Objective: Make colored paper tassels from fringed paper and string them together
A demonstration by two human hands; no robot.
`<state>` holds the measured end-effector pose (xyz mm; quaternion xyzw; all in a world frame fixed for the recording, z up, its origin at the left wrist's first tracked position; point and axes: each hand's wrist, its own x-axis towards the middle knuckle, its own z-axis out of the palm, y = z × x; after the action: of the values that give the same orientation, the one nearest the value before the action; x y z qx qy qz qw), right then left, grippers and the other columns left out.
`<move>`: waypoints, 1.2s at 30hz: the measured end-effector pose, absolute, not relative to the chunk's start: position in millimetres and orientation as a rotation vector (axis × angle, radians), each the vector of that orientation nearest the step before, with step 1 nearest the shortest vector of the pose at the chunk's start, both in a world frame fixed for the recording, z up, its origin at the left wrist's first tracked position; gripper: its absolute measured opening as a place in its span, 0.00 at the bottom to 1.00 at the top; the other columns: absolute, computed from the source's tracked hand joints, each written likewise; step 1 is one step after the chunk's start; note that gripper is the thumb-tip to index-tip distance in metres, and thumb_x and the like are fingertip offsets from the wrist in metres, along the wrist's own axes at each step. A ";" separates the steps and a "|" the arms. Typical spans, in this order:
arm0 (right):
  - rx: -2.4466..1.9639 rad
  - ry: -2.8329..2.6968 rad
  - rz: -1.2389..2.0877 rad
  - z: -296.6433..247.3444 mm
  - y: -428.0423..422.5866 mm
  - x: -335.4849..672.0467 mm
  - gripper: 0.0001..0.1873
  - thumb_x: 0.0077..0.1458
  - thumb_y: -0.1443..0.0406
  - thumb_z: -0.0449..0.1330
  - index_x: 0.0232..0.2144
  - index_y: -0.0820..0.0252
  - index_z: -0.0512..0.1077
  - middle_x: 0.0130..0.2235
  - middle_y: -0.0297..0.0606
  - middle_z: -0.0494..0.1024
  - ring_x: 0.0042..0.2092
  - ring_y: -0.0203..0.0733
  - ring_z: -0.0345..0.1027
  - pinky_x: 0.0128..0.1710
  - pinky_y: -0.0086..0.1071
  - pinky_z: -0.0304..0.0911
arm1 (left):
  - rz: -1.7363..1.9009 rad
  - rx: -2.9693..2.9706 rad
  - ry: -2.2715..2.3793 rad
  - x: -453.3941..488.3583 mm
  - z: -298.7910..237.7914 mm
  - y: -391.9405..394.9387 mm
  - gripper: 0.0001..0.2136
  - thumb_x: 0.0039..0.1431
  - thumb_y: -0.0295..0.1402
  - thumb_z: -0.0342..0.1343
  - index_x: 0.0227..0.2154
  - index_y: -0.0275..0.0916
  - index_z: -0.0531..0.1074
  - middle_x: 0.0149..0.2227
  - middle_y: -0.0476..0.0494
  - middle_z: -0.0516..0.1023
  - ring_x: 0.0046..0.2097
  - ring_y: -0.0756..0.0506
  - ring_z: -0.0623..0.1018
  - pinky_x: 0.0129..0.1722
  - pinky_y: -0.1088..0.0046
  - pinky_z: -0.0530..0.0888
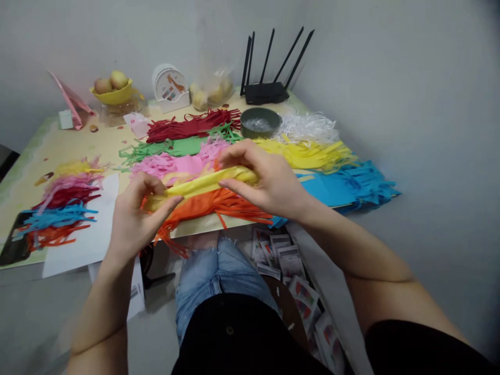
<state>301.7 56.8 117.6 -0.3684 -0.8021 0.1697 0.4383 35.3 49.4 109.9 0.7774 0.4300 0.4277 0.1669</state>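
A strip of yellow tissue paper (209, 182) is stretched between my two hands, above the front of the table. My left hand (136, 211) pinches its left end between thumb and fingers. At the other end my right hand (261, 179) grips it, thumb below and fingers above. Fringed orange paper (211, 205) lies just under the strip. Behind it are pink (187, 164), green (183, 147) and dark red (191, 125) fringed paper bundles. Yellow fringed paper (312, 153) and blue fringed paper (336, 185) spread to the right of my right hand.
Small coloured tassels (66, 203) lie on a white sheet (84, 250) beside a dark phone (13, 242). A green bowl (260, 122), white strips (308, 127), a router (267, 92), a clock (170, 86) and a fruit bowl (113, 95) stand farther back. Printed packets (291, 260) lie below the table.
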 end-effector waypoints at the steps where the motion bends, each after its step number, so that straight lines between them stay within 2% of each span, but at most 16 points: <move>1: -0.933 -2.036 0.371 118.6 56.1 301.2 0.12 0.61 0.63 0.60 0.47 0.59 0.74 0.45 0.42 0.80 0.44 0.42 0.72 0.45 0.34 0.66 | 1.154 2.235 1.246 35.5 111.1 51.0 0.13 0.56 0.39 0.67 0.38 0.42 0.71 0.32 0.50 0.74 0.32 0.49 0.72 0.32 0.73 0.69; 3: -0.948 -2.124 0.303 120.2 56.0 300.5 0.11 0.63 0.66 0.58 0.47 0.60 0.75 0.46 0.44 0.80 0.45 0.44 0.72 0.47 0.36 0.65 | 0.990 2.327 1.242 36.8 116.0 54.6 0.14 0.57 0.42 0.66 0.41 0.41 0.73 0.35 0.47 0.77 0.34 0.48 0.75 0.35 0.72 0.71; 6: -0.940 -2.210 0.314 123.6 57.0 300.0 0.07 0.62 0.67 0.59 0.39 0.60 0.77 0.41 0.42 0.81 0.43 0.43 0.72 0.44 0.34 0.63 | 0.743 2.407 1.160 42.4 126.1 60.3 0.15 0.58 0.46 0.63 0.38 0.39 0.76 0.36 0.44 0.80 0.37 0.46 0.77 0.39 0.71 0.72; 10: -0.942 -2.239 0.437 132.1 56.2 302.8 0.05 0.61 0.66 0.60 0.37 0.60 0.77 0.38 0.40 0.81 0.38 0.41 0.71 0.39 0.33 0.61 | 0.598 2.161 1.001 50.7 134.9 66.9 0.18 0.59 0.47 0.62 0.44 0.39 0.79 0.37 0.44 0.83 0.35 0.47 0.79 0.35 0.75 0.74; 15: -0.953 -2.293 0.573 143.3 60.4 303.6 0.09 0.59 0.62 0.63 0.39 0.62 0.77 0.40 0.40 0.82 0.38 0.39 0.71 0.39 0.31 0.60 | 0.640 2.027 1.033 54.6 138.7 67.4 0.15 0.57 0.45 0.63 0.26 0.37 0.80 0.22 0.47 0.77 0.23 0.51 0.73 0.23 0.78 0.68; 20: -1.010 -2.325 0.644 144.8 70.7 296.2 0.09 0.59 0.63 0.62 0.31 0.63 0.78 0.30 0.35 0.79 0.32 0.34 0.66 0.34 0.30 0.54 | 0.696 2.071 1.112 53.2 141.5 61.6 0.18 0.58 0.47 0.62 0.23 0.37 0.80 0.21 0.46 0.79 0.22 0.50 0.74 0.23 0.78 0.69; 23: -1.024 -2.263 0.663 142.5 74.1 296.0 0.12 0.59 0.61 0.62 0.28 0.63 0.76 0.27 0.33 0.76 0.30 0.34 0.64 0.33 0.30 0.52 | 0.683 2.071 1.142 48.2 141.0 61.4 0.20 0.61 0.47 0.60 0.22 0.38 0.79 0.20 0.45 0.79 0.22 0.50 0.75 0.23 0.77 0.71; 29: -0.905 -2.109 0.890 134.2 75.2 299.6 0.13 0.58 0.58 0.63 0.28 0.62 0.72 0.27 0.33 0.77 0.29 0.34 0.66 0.32 0.29 0.57 | 0.701 1.929 1.114 40.2 137.5 65.3 0.18 0.59 0.48 0.61 0.25 0.37 0.81 0.24 0.41 0.82 0.25 0.47 0.80 0.27 0.75 0.77; 36: -0.936 -1.931 1.148 125.1 70.0 300.5 0.18 0.57 0.52 0.65 0.28 0.60 0.69 0.24 0.33 0.77 0.25 0.34 0.70 0.27 0.27 0.63 | 0.616 1.807 1.091 42.6 138.5 59.5 0.20 0.61 0.48 0.59 0.25 0.36 0.78 0.21 0.43 0.79 0.23 0.46 0.79 0.26 0.74 0.77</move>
<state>300.5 70.0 125.1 -0.3609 -0.7443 0.4424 0.3466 42.6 59.5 138.5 0.7321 0.4422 0.2497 0.4540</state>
